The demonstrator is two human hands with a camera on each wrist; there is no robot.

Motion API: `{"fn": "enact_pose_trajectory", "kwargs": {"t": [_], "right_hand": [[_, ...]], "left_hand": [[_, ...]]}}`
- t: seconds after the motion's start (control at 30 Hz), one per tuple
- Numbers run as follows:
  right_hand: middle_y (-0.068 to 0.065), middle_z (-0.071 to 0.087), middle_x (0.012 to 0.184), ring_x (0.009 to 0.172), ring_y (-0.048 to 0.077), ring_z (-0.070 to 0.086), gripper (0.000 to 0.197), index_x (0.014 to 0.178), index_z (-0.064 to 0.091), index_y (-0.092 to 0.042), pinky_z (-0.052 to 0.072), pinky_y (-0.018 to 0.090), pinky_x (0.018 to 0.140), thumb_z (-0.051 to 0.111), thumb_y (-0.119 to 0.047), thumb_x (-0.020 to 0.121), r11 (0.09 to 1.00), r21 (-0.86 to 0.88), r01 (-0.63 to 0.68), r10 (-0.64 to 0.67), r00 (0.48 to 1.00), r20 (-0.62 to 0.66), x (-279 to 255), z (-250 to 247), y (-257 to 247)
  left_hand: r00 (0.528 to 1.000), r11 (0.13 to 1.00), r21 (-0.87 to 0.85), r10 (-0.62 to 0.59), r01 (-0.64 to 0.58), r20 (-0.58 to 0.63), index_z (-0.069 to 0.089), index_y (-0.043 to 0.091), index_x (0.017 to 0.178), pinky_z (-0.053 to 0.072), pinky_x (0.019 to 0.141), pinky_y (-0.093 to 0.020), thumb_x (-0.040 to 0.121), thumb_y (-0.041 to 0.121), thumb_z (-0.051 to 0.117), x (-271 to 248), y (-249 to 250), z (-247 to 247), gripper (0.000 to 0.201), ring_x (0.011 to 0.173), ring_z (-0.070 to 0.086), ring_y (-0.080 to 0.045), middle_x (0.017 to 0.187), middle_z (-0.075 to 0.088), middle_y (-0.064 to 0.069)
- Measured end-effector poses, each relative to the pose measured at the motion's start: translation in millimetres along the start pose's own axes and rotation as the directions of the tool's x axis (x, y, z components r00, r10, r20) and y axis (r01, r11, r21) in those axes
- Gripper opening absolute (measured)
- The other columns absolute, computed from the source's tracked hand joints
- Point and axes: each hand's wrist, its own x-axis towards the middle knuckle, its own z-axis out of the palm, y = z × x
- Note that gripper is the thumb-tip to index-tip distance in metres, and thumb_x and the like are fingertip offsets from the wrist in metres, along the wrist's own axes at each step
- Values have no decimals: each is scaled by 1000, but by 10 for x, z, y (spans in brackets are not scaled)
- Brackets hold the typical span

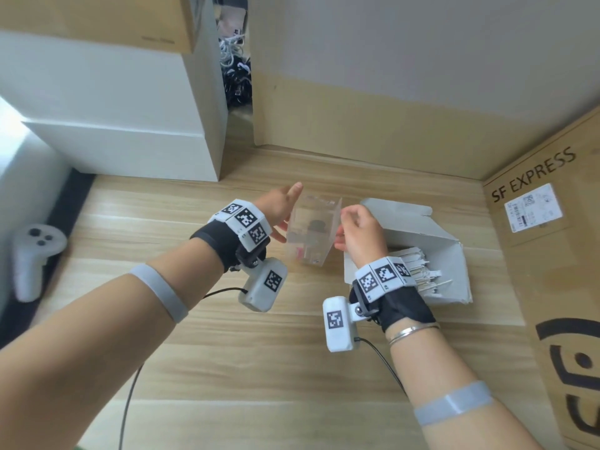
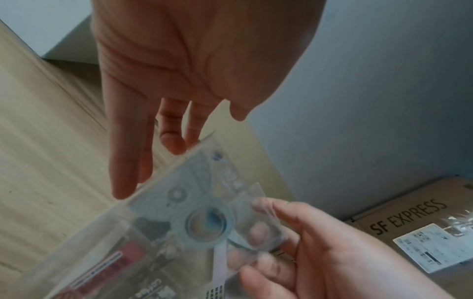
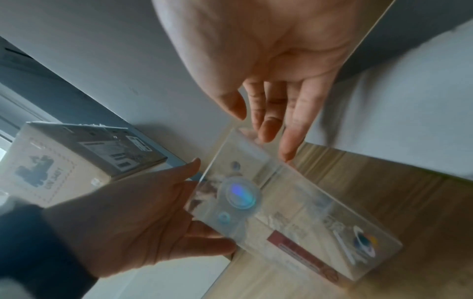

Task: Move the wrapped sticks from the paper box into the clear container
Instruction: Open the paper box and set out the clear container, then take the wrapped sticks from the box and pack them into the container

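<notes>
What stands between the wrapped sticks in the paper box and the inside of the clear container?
The container's own top flap: the right hand pinches it and the left hand steadies the clear container. The wrapped sticks lie uncovered in the open paper box.

The clear container (image 1: 311,230) stands on the tabletop (image 1: 259,352) at centre. At its 9 o'clock is the left hand (image 1: 279,206), at 3 o'clock the right hand (image 1: 360,233). The paper box (image 1: 431,241) lies at the container's 4 o'clock (wrapped sticks (image 1: 418,271) inside). A cardboard carton (image 1: 558,254) stands further toward 3 o'clock, a controller (image 1: 32,258) far toward 9.
</notes>
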Motion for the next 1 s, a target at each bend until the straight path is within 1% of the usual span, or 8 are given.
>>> {"fn": "enact_pose_trajectory", "kwargs": {"t": [0.07, 0.2, 0.33, 0.47, 0.57, 0.67, 0.83, 1.0], "right_hand": [[3, 62, 79, 58, 12, 61, 12, 99, 55, -14, 58, 30, 65, 43, -18, 97, 1000, -31, 4, -3, 1000, 8, -23, 19, 35], [8, 64, 90, 59, 16, 63, 13, 93, 53, -16, 60, 37, 72, 43, -9, 93, 999, -45, -28, 30, 999, 37, -62, 51, 135], [9, 64, 86, 56, 16, 62, 18, 90, 57, -14, 58, 30, 64, 41, -4, 90, 997, -31, -66, 67, 997, 34, -105, 9, 215], [5, 61, 72, 55, 19, 61, 20, 85, 59, -13, 54, 26, 59, 42, -6, 91, 998, -14, -55, 55, 998, 3, -108, -197, 221], [2, 61, 70, 55, 17, 60, 26, 76, 58, -18, 52, 24, 56, 40, -7, 91, 998, -40, -40, 39, 999, -23, -51, -435, 250], [0, 62, 71, 57, 15, 60, 26, 78, 59, -20, 50, 22, 57, 40, -8, 91, 993, -111, -38, 38, 999, -1, 32, -702, 287], [4, 69, 91, 80, 22, 68, 23, 99, 65, -16, 54, 35, 81, 43, -13, 94, 966, -259, -12, 57, 984, 170, 148, -1014, 420], [3, 67, 118, 112, 19, 60, 27, 113, 67, -13, 38, 20, 91, 47, -16, 95, 894, -433, 116, 22, 954, 300, 235, -1199, 558]], "left_hand": [[1000, 1000, 22, -14, 14, 1, 34, 9, 139, 56, 76, -46, 99, 43, 22, -9, -6, 24, 54, 90, 55, -28, 112, 49, -21], [999, 993, 116, -38, 36, 10, 36, 9, 136, 54, 64, -38, 100, 40, 25, -30, -67, 95, 48, 92, 58, -30, 130, 48, -22], [999, 982, 185, -46, 45, 0, 37, 8, 134, 56, 79, -46, 99, 41, 27, -13, -119, 137, 50, 106, 62, -37, 130, 51, -21], [995, 912, 410, 41, 0, -92, 38, 14, 138, 39, 105, -45, 98, 41, 29, 17, -32, 202, 49, 125, 47, -34, 140, 40, -19], [984, 888, 456, 130, -60, -125, 42, 21, 135, 38, 108, -44, 95, 41, 37, 14, 112, 302, 45, 121, 48, -33, 143, 30, -13], [968, 873, 449, 244, -191, -63, 47, 17, 132, 40, 105, -37, 95, 30, 41, -57, 330, 496, 40, 120, 51, -30, 140, 36, -13], [967, 843, 483, 253, -237, 33, 44, 16, 136, 44, 94, -32, 92, 22, 49, -28, 539, 964, 45, 118, 54, -26, 137, 48, -12], [998, 825, 561, 67, -64, 15, 18, 21, 149, 42, 99, -36, 91, 20, 49, 60, 601, 1408, 66, 126, 46, -32, 142, 38, -18]]}}
